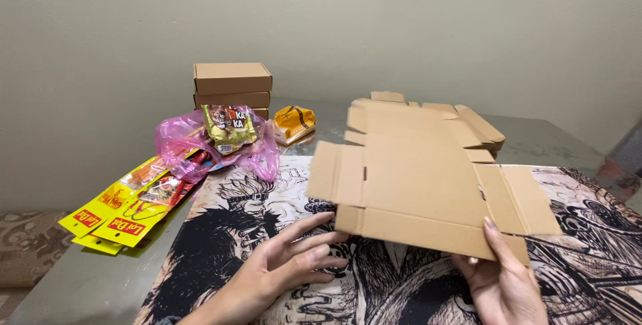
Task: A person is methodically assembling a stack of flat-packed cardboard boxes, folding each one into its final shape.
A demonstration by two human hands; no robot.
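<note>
A flat, unfolded brown cardboard box blank [421, 188] hangs tilted above the table in front of me. My right hand [505, 278] grips its near edge from below, thumb on top near the right flap. My left hand [284, 265] is under the blank's near left corner, fingers spread, fingertips touching or just short of the cardboard. A pile of more flat blanks [468, 124] lies behind it on the table.
A black-and-white illustrated mat [267, 231] covers the glass table [87, 285]. At the back left stand stacked folded cardboard boxes [232, 84], with a pink plastic bag [180, 141], a snack packet [229, 128], an orange packet [294, 123] and yellow carded packs [117, 211] nearby.
</note>
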